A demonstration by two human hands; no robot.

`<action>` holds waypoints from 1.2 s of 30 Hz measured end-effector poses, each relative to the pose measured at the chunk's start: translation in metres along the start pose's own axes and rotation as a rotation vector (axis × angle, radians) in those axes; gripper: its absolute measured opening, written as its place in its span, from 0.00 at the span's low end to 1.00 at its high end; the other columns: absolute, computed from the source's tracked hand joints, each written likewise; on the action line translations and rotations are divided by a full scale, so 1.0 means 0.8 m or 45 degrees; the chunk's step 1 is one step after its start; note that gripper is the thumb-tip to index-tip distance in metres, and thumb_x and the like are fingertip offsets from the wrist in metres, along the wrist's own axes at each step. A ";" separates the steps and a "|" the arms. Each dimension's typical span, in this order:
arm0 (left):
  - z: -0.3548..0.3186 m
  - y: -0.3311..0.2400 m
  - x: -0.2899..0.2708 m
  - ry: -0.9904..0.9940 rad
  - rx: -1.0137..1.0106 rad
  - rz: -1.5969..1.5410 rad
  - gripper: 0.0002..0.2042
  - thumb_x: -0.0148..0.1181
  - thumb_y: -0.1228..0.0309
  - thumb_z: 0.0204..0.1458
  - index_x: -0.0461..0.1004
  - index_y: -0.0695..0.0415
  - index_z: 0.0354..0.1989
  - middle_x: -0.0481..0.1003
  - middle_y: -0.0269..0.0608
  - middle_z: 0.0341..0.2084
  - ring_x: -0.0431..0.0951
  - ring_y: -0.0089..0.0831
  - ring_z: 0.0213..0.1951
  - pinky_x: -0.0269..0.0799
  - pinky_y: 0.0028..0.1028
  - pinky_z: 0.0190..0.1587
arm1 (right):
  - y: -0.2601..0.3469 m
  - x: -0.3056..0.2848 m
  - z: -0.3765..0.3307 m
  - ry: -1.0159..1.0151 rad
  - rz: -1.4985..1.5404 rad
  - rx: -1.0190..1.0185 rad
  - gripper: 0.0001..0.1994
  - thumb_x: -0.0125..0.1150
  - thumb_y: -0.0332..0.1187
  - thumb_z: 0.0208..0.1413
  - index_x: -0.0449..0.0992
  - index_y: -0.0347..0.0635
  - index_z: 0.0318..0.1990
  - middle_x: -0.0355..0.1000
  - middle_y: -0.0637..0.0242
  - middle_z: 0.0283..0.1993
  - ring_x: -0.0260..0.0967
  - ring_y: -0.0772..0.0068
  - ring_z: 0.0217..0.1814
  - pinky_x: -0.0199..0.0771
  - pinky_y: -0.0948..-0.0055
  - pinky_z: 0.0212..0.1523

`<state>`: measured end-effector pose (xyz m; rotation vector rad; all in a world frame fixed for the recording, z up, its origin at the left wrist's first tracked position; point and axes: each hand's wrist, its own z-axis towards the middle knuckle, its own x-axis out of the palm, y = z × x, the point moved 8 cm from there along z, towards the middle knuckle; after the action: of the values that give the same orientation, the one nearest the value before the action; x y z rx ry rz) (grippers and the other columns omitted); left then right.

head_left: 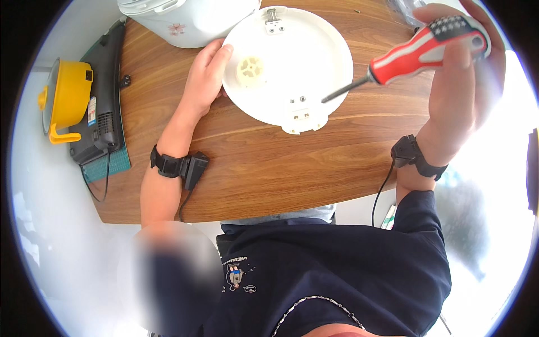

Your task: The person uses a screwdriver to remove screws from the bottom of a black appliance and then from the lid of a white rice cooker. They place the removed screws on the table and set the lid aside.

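Observation:
My left hand (203, 77) grips the left rim of a round white plastic lid (303, 62), thumb on top and fingers along the edge and partly hidden below. The lid lies with its inner side up. It has a cream slotted disc (250, 68), a metal latch piece (273, 22) with two screws at the far edge, and two more screws near a tabbed piece (301, 116) at the near edge. Raised at the right, my right hand (461, 101) is closed round the red, white and dark star-patterned handle of a screwdriver (400, 60). Its tip points left, over the lid's near right part.
A white appliance with a pink flower print (193, 22) stands behind the lid. At the left, a yellow pot (73, 92) sits beside a black corded appliance (106, 106) on a green mat (115, 167). Clear plastic wrapping (405, 10) lies at the far right of the wooden table (269, 174).

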<state>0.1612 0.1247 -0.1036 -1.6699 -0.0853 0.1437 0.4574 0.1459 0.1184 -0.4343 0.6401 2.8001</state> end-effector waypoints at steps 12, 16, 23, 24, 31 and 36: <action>0.001 0.003 0.001 0.032 -0.061 -0.063 0.21 0.48 0.63 0.70 0.71 0.67 0.63 0.80 0.40 0.46 0.80 0.23 0.43 0.75 0.24 0.44 | 0.007 0.067 -0.036 0.496 0.473 0.083 0.30 0.78 0.25 0.50 0.68 0.31 0.58 0.78 0.56 0.45 0.78 0.74 0.43 0.79 0.75 0.41; 0.002 0.001 0.001 0.027 -0.028 -0.053 0.21 0.48 0.63 0.70 0.72 0.67 0.62 0.80 0.38 0.42 0.79 0.21 0.39 0.73 0.23 0.39 | 0.010 0.071 -0.035 0.477 0.452 0.097 0.28 0.78 0.25 0.48 0.70 0.31 0.56 0.78 0.56 0.46 0.79 0.73 0.44 0.80 0.75 0.42; 0.001 -0.005 0.004 -0.012 0.039 -0.041 0.20 0.47 0.62 0.71 0.74 0.65 0.59 0.79 0.31 0.28 0.74 0.13 0.22 0.65 0.18 0.19 | 0.030 0.074 -0.027 0.494 0.256 0.058 0.29 0.78 0.24 0.48 0.70 0.31 0.56 0.78 0.55 0.46 0.79 0.72 0.43 0.80 0.75 0.41; 0.001 -0.004 0.004 -0.010 0.043 -0.037 0.20 0.47 0.62 0.71 0.74 0.65 0.59 0.79 0.31 0.28 0.74 0.13 0.22 0.65 0.18 0.19 | 0.017 0.074 -0.032 0.473 0.350 0.080 0.29 0.78 0.24 0.48 0.70 0.31 0.56 0.78 0.54 0.46 0.79 0.72 0.42 0.80 0.75 0.41; 0.002 0.003 -0.001 0.045 -0.044 -0.034 0.21 0.49 0.63 0.70 0.71 0.67 0.62 0.80 0.41 0.50 0.80 0.25 0.48 0.75 0.25 0.50 | 0.011 0.072 -0.035 0.458 0.432 0.056 0.29 0.78 0.24 0.48 0.69 0.31 0.56 0.77 0.54 0.46 0.78 0.74 0.41 0.79 0.76 0.39; 0.001 0.002 -0.002 0.028 -0.038 -0.026 0.21 0.49 0.63 0.70 0.71 0.67 0.63 0.79 0.41 0.50 0.80 0.25 0.48 0.75 0.25 0.51 | 0.009 0.075 -0.034 0.447 0.475 0.099 0.30 0.78 0.23 0.48 0.68 0.31 0.57 0.76 0.56 0.46 0.76 0.75 0.39 0.77 0.77 0.39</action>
<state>0.1596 0.1254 -0.1052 -1.6992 -0.0885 0.1093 0.4061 0.1367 0.0778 -0.8862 0.9918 3.0547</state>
